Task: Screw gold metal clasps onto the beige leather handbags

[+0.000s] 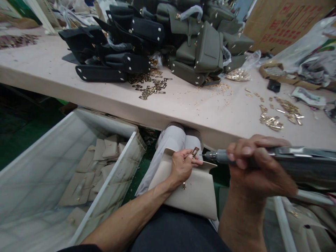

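Observation:
A cream handbag [194, 196] lies across my lap with its flap raised toward the table. My left hand [183, 166] is closed on a small gold rectangular metal frame [195, 151], pinched at the flap's edge. In my right hand [258, 164] I grip an electric screwdriver [301, 159], held level. Its thin bit points left and ends close to the metal frame; whether they touch I cannot tell. A small metal clasp [184, 186] shows on the bag's front, just below my left hand.
Black handbags [105, 52] and olive handbags [199, 49] are heaped on the table [168, 105]. Loose gold hardware [271, 122] lies at the right. A white bin [126, 154] with cream bags stands at left; another bin [285, 224] is at lower right. A cardboard box [286, 24] stands behind.

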Tool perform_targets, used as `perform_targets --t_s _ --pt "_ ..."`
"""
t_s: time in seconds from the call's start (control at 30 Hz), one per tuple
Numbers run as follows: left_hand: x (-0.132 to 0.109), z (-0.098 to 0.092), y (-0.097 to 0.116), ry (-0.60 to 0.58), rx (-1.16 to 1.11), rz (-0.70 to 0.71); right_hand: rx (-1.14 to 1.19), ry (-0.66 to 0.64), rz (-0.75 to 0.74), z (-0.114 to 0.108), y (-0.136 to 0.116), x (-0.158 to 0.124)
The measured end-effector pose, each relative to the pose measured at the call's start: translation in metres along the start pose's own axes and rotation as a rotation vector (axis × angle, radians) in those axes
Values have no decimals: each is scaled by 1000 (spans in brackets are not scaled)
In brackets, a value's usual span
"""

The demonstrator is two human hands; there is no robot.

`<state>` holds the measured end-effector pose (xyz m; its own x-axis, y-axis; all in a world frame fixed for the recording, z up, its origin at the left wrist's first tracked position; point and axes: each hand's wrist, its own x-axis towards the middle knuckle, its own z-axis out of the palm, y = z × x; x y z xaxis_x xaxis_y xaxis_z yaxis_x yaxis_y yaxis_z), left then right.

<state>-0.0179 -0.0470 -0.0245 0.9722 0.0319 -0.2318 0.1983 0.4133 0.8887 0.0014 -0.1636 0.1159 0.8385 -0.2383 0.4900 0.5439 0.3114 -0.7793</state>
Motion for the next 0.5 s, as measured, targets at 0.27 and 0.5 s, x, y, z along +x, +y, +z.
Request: perform_targets --t_s 0.27,0.5 --pt "-8 4 10 27 -40 21 124 197 84 -40 -5 11" --pt "-14 9 15 134 15 79 197 335 142 -62 -21 8"
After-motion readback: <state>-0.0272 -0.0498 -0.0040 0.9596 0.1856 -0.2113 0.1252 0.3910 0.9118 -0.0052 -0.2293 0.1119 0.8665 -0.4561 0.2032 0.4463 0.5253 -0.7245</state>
